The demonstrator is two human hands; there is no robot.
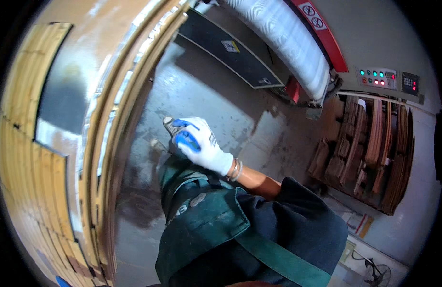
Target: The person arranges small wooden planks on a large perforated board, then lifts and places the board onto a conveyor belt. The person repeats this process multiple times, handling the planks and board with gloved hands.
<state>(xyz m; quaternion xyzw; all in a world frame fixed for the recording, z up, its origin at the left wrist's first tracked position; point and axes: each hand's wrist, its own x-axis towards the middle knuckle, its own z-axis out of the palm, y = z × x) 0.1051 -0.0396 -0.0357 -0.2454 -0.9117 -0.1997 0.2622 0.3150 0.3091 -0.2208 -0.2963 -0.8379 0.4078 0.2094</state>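
Observation:
My right hand (200,143), in a white glove with blue-coated fingers, hangs in front of my body above the floor. Its fingers curl inward, and whatever may lie between them is too hidden to make out. Of my left hand (63,282) only a bit of blue glove shows at the lower left rim, beside the stack of cardboard sheets (20,182); its fingers are out of sight. That stack rises tall along my left side, its brown layered edges facing me. The right hand is apart from it.
Ahead stands a machine with a white ribbed roller (288,43), a red edge (326,38) and a dark panel (230,48). A lit control panel (376,78) is on its grey housing. Cardboard bundles (364,148) stand at the right. A fan (376,275) is at the lower right.

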